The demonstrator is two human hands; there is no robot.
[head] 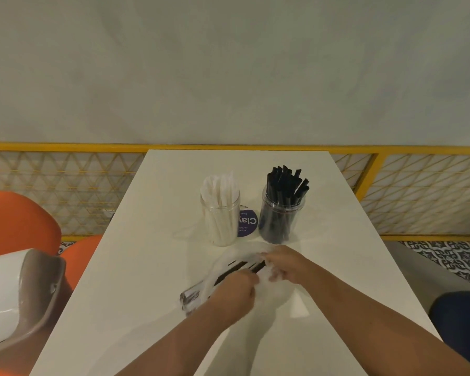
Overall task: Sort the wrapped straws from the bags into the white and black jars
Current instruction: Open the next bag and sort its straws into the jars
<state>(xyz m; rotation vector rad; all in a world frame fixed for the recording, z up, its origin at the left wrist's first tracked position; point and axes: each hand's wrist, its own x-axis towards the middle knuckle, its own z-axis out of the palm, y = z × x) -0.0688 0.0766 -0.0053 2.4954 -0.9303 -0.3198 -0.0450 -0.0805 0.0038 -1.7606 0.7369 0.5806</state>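
Two bare forearms reach in from the bottom edge and meet over the middle of the white rectangular table (147,267). The left hand (236,290), knuckles up, has its fingers curled down onto a crumpled clear plastic bag (223,260) that lies on the table. The right hand (285,264), just beyond, has its fingers bunched together on the bag's far end; blur hides the fingertips of both. Inside the bag a few long black wrapped straws (236,268) lie slantwise between the two hands.

Past the hands two clear plastic jars stand upright near the bag: a jar of white wrapped straws (222,215) to the left and a jar of black wrapped straws (281,213) to the right. A round purple sticker (248,223) lies flat between them. Orange moulded chairs (19,221) stand off the table's left side, and a yellow-framed lattice railing (65,180) runs behind.
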